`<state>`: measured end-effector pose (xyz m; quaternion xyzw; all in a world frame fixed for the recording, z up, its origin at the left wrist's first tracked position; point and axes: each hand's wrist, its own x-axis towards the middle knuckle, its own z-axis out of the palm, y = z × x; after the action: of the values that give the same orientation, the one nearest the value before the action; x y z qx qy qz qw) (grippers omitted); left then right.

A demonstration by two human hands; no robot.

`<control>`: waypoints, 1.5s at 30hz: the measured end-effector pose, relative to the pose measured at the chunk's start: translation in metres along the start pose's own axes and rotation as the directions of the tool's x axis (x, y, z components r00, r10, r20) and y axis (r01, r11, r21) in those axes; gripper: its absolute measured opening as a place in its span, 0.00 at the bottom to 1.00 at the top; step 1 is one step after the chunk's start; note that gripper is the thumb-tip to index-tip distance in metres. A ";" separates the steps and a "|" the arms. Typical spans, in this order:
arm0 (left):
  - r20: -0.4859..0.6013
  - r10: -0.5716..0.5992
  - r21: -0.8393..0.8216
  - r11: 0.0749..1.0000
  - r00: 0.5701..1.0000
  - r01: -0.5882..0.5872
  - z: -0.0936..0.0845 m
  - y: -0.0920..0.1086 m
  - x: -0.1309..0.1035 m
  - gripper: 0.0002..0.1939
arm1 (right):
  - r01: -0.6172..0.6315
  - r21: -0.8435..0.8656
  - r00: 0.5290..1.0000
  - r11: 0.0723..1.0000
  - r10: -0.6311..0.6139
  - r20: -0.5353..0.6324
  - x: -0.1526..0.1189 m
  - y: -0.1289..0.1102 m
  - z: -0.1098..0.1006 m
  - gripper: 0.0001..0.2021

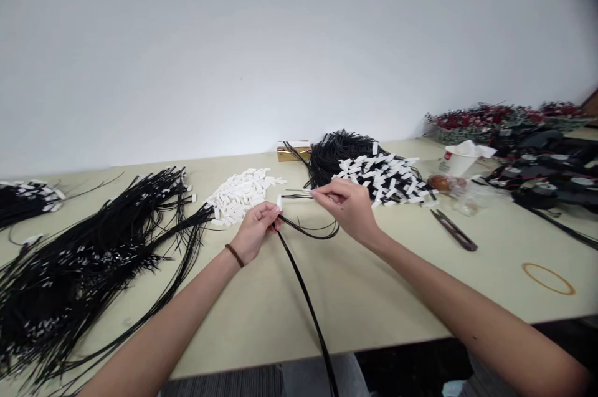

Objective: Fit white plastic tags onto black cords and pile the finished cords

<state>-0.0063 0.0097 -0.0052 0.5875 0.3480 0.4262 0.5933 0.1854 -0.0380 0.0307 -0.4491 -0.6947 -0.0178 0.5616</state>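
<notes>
- At centre frame, keeping the white connector (279, 202) steady and the thin black wires (298, 197) straight should help; whether any are seated is too small to tell
- Left hand (256, 227), reaching from lower left, has thumb and fingers closed around the connector's lower end
- Right hand (348, 205), reaching from lower right, pinches the wires, thumb against forefinger

Workshop: heaped black cables (116, 229), white connectors (245, 193)
</notes>
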 end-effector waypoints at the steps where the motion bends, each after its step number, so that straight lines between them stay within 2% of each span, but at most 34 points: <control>1: 0.001 0.009 -0.005 1.000 1.000 -0.009 0.000 0.000 0.000 0.13 | 0.025 -0.020 0.999 0.999 -0.024 0.039 -0.002 -0.002 0.003 0.09; 4: 0.007 0.010 -0.015 1.000 1.000 -0.010 0.000 0.001 0.000 0.13 | 0.065 -0.052 0.993 0.997 -0.059 0.107 -0.007 -0.005 0.008 0.10; 13: 0.005 0.004 -0.032 0.999 1.000 -0.004 0.002 0.002 -0.001 0.14 | 0.068 -0.066 0.996 0.996 -0.063 0.068 -0.008 -0.004 0.009 0.11; 33: 0.007 0.017 -0.023 1.000 1.000 -0.017 0.001 0.002 -0.001 0.14 | 0.101 -0.087 0.989 0.991 -0.091 0.118 -0.008 -0.004 0.008 0.11; 40: 0.034 0.060 0.045 0.997 0.998 -0.061 0.001 0.003 -0.001 0.13 | 0.159 -0.106 0.985 0.982 -0.151 0.082 -0.008 0.001 0.009 0.08; 45: 0.076 0.077 0.122 0.989 0.994 -0.086 0.003 0.003 -0.003 0.13 | 0.215 -0.123 0.974 0.969 -0.203 0.100 -0.009 0.002 0.008 0.07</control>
<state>-0.0051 0.0061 -0.0021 0.6523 0.3284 0.4062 0.5493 0.1801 -0.0379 0.0190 -0.4101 -0.7591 -0.1037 0.4948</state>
